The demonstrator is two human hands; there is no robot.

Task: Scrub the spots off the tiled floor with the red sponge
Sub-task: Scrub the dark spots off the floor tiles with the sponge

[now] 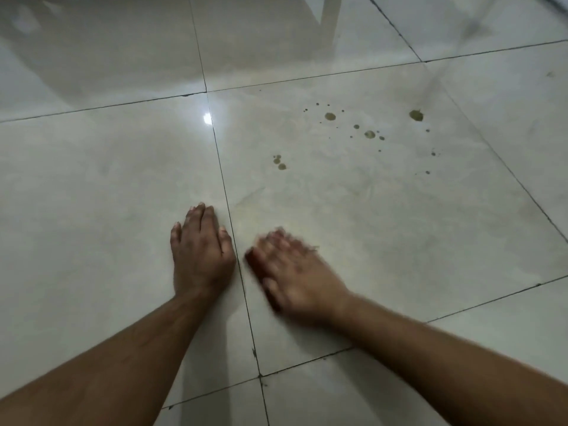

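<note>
Tiled floor (338, 210), glossy, far part lost in reflections. Left hand (199, 250) flat on tile, fingers straight. Right hand (295, 272) motion-blurred, covering red sponge (256, 261); only a dark red edge shows, grip unreadable. Brownish spots (330, 116) well beyond both hands.

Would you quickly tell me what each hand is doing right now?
Left hand: open, flat on the floor.
Right hand: blurred, pressing the red sponge.

Red sponge (256, 265) mostly hidden, flat on pale tiled floor (353, 210); olive-brown spots (330, 116) well beyond it.
</note>
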